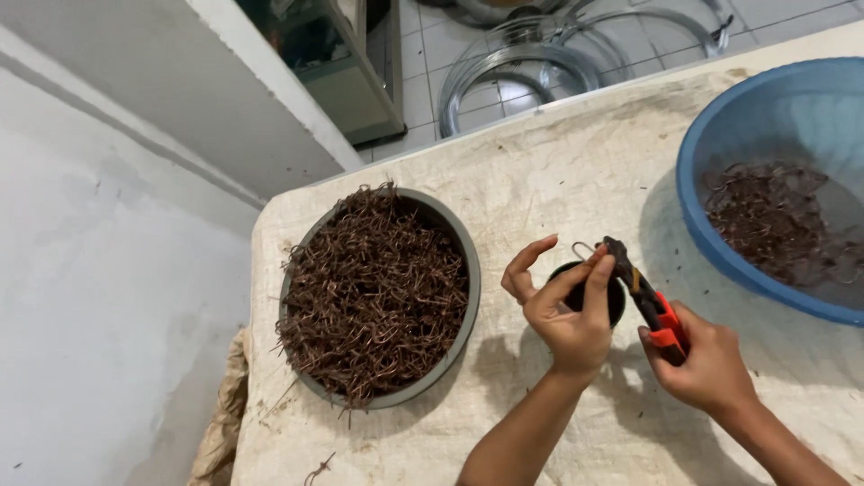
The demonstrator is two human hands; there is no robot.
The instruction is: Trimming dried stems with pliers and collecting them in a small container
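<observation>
Copper wire hook (583, 248) pinched in my left hand (565, 315) fingertips; right hand (706, 364) clamped on orange-handled pliers (646, 301), jaws at hook.

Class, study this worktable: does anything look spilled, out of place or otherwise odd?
Yes. The grey bowl is heaped so full that brown wire pieces stick out over its rim, and one stray piece lies on the stained cloth near the table's front edge. Small dark bits dot the cloth.

Small workshop, cloth-covered bench (558, 171), basins of wire hooks (373, 292), wire coils (540, 67) on tiled floor
</observation>
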